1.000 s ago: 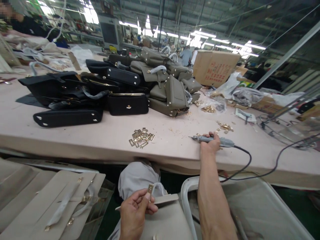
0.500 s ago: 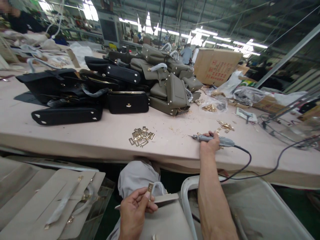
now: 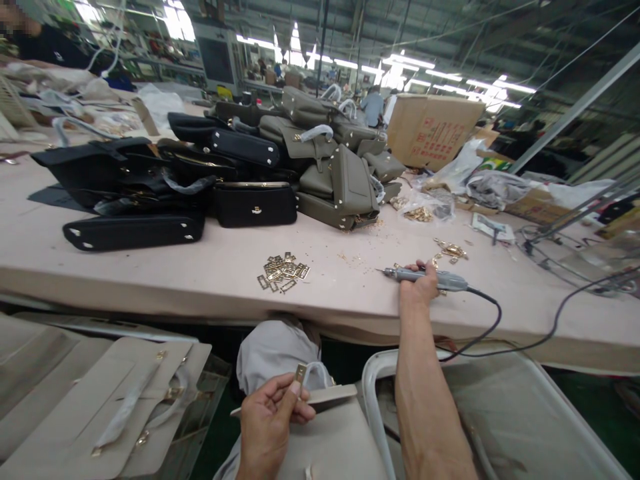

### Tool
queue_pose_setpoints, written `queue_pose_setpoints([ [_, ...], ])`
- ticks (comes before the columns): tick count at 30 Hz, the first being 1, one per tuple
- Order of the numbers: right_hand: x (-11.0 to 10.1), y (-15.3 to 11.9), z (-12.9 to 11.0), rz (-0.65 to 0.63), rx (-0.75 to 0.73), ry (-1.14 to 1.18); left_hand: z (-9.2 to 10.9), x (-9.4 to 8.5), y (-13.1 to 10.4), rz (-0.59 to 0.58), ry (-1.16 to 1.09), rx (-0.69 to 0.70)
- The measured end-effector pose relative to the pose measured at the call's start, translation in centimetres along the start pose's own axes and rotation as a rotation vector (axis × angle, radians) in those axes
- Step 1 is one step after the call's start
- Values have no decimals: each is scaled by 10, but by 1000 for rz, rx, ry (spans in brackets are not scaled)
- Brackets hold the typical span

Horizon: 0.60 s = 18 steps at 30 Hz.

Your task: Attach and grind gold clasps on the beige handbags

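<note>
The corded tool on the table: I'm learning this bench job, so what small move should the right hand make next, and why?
Probably lift the corded tool and bring it down to the lap. The right hand grips it flat on the table, while the left hand holds a gold fitting against the beige bag, away from the tip.

Counter: matt pink covering, smooth. Buckles: shiny gold metal. Power tool: grey, dull sheen; black rubbery cord. Black bags: smooth leather-like. Beige bag: matt. Box: brown cardboard.
</note>
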State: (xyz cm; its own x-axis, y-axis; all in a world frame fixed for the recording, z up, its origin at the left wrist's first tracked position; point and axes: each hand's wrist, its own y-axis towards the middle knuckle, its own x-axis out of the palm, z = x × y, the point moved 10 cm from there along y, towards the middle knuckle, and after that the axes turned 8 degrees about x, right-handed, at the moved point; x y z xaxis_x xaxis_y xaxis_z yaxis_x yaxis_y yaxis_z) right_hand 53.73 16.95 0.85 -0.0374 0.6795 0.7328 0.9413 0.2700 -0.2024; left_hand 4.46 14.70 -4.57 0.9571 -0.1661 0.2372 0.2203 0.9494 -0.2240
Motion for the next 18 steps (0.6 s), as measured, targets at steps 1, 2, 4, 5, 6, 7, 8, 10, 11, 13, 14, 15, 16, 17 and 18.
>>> queue_pose_setpoints([
  [1, 0, 0, 0, 1, 1, 7, -1, 0, 0, -2, -1, 1],
  [2, 0, 0, 0, 3, 2, 16, -2, -1, 0, -5, -1, 2],
  [4, -1, -1, -1, 4, 1, 31, -4, -2, 0, -5, -1, 5],
  [5, -1, -1, -1, 4, 0, 37, -4, -2, 0, -1, -1, 6],
  [6, -1, -1, -1, 4, -1, 42, -4, -2, 0, 4, -4, 6],
  [7, -1, -2, -1, 5, -1, 46, -3, -2, 0, 8, -7, 4],
  [8, -1, -2, -1, 4, -1, 49, -3, -2, 0, 12, -10, 1],
  [10, -1, -2, -1, 3, 3, 54, -1, -2, -1, 16, -11, -5],
  [11, -1, -2, -1, 2, 6, 56, -1, -2, -1, 17, -10, -6],
  [13, -1, -2, -1, 4, 10, 62, 0, -2, -1, 19, -10, -3],
  [14, -1, -2, -1, 6, 11, 66, -1, -2, -1, 19, -10, -1],
  [15, -1, -2, -1, 9, 11, 71, -1, -2, 0, 17, -11, 1],
  [16, -1, -2, -1, 11, 11, 74, -2, -2, 0, 15, -12, 2],
  [17, -1, -2, -1, 12, 11, 77, -3, -3, 0, 16, -14, 3],
  [18, -1, -3, -1, 14, 9, 79, -3, -3, 0, 16, -16, 4],
])
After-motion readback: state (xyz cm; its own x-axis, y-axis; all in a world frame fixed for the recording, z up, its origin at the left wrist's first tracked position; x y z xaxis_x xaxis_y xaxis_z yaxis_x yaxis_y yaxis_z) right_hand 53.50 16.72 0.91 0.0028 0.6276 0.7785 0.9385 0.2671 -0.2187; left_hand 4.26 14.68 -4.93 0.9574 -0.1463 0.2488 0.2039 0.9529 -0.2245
